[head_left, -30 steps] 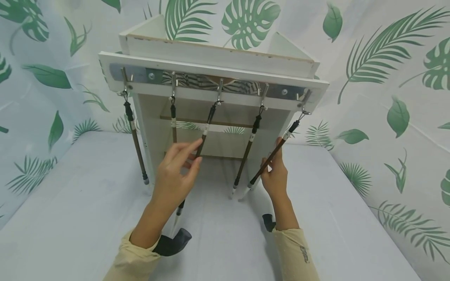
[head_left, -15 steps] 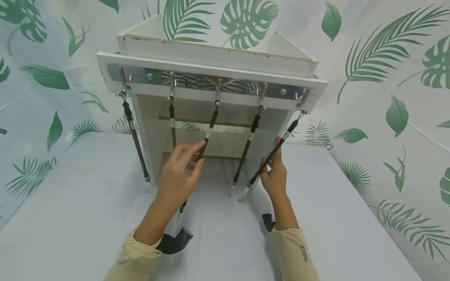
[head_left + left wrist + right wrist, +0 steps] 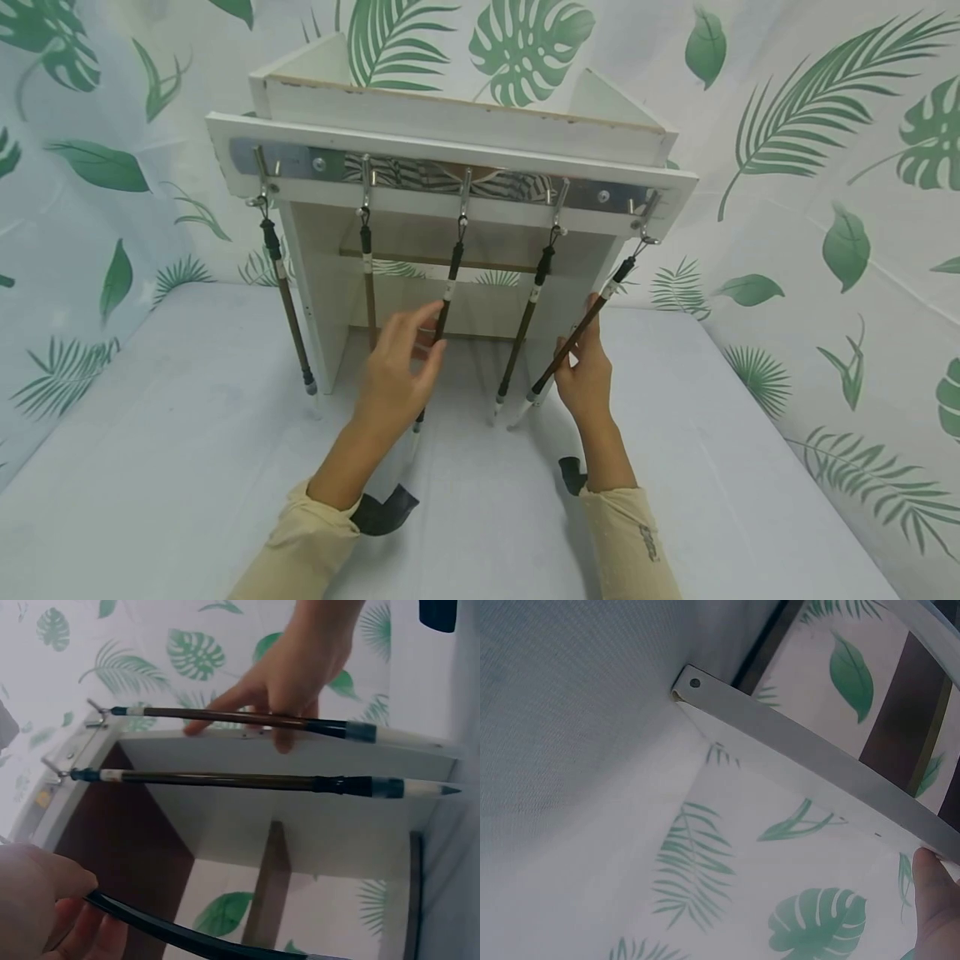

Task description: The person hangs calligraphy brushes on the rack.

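Several calligraphy brushes hang by loops from metal hooks on the rail (image 3: 442,198) of a white cabinet. My left hand (image 3: 397,367) is at the middle brush (image 3: 453,271); index and thumb stand apart, touching its handle. In the left wrist view my left hand (image 3: 45,900) partly covers that dark handle (image 3: 172,934). My right hand (image 3: 588,375) is behind the rightmost brush (image 3: 577,333), its fingers against the cabinet's side panel (image 3: 802,742). In the left wrist view the right hand (image 3: 289,682) rests on that panel, and the nearest brush (image 3: 225,780) hangs untouched.
Two more brushes, the far-left brush (image 3: 292,321) and its neighbour (image 3: 369,283), hang left of the left hand. Dark curved pieces (image 3: 386,512) show beside both wrists. White cloth (image 3: 187,433) covers the table; a leaf-print sheet (image 3: 810,150) surrounds it.
My left hand has moved right, and its index and thumb have parted. The middle brush has swung rightward and hangs straighter; its loop has settled on the hook. The right hand stays put.
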Demonstrator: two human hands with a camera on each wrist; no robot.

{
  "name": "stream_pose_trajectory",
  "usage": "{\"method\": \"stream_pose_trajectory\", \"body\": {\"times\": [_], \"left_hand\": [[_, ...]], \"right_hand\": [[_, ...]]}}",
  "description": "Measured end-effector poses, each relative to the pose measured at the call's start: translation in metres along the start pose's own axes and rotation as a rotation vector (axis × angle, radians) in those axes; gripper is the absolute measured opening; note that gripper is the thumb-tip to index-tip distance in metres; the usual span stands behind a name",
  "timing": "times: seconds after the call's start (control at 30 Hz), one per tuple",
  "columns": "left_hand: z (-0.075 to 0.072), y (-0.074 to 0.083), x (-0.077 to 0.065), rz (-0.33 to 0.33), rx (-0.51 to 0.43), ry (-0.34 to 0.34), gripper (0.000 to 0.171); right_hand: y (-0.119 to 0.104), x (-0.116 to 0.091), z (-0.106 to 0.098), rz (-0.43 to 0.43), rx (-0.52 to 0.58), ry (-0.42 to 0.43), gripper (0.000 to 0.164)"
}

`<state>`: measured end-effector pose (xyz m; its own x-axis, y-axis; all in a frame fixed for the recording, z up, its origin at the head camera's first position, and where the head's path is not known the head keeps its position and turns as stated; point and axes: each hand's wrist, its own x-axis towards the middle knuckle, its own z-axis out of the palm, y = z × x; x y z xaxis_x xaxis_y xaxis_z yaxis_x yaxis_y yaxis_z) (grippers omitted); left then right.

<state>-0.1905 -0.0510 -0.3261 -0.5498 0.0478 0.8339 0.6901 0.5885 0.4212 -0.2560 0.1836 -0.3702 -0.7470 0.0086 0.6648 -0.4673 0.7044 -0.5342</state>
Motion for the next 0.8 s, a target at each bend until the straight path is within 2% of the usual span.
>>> {"method": "stream_pose_trajectory", "body": {"times": [0.43, 0.8], "left_hand": [[0.022, -0.019, -0.006, 0.09, -0.025, 0.073, 0.048], [0.028, -0.023, -0.01, 0.079, -0.031, 0.069, 0.05]], "right_hand": [[0.001, 0.001, 0.0, 0.003, -0.001, -0.001, 0.079], [0.001, 0.001, 0.0, -0.004, -0.007, 0.0, 0.079]]}}
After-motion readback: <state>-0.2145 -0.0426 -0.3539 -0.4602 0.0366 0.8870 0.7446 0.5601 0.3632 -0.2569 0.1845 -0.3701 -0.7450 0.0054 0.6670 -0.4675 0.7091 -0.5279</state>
